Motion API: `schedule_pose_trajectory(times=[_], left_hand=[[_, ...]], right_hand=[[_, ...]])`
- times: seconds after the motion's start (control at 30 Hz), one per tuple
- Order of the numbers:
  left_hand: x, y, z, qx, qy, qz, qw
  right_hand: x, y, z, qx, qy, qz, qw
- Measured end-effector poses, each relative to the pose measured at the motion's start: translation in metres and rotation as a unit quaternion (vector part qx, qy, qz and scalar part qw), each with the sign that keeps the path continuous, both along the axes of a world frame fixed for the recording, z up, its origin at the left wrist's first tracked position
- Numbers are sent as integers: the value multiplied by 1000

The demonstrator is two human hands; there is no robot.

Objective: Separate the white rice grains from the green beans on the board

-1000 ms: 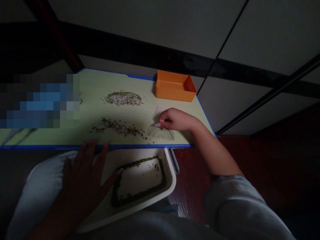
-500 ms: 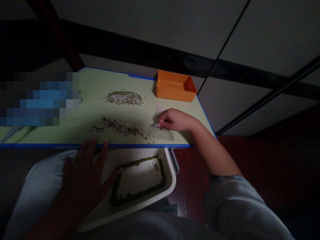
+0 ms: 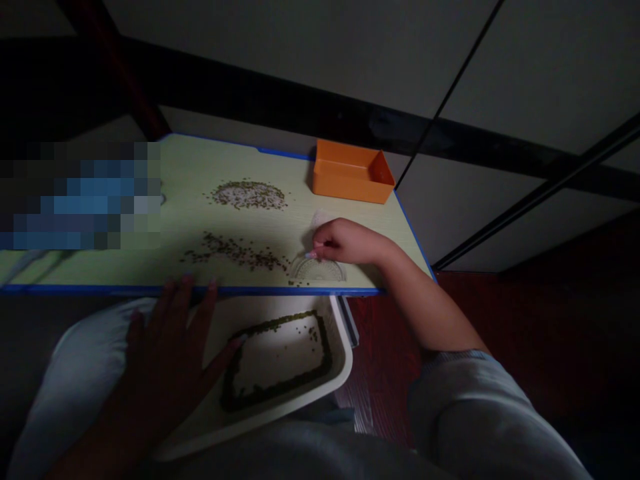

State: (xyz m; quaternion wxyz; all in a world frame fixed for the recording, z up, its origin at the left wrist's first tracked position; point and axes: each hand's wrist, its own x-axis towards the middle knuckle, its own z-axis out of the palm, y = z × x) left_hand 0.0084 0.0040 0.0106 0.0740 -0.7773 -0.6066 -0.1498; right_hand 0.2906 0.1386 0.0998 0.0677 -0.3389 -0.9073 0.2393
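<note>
Pinches a clear protractor point(image 3: 321, 271) between the thumb and curled fingers of the right hand point(image 3: 345, 242), just right of the frame's center, over a pale tabletop point(image 3: 185, 163) edged in blue. Shows a loose scatter of dark seeds point(image 3: 235, 252) left of the protractor; cannot tell whether touching it. Stretches the left hand point(image 3: 167, 353) across the lower left, with fingers released and spread, tips at the table's near edge, thumb over a white basin point(image 3: 346, 357). Contains, at bottom center, a rough ring of dark green grains point(image 3: 326, 337) along the basin's floor. Includes a mixed pale-and-green heap point(image 3: 250, 195) near mid-frame, and an orange box point(image 3: 351, 189) farther up and right.
</note>
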Motion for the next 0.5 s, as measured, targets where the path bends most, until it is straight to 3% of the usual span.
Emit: schedule_pose_trajectory(times=[0.5], left_hand=[[3,-1,3,-8,-2,4,1000]], right_hand=[[-6,-3,-3,-8,19,25,999]])
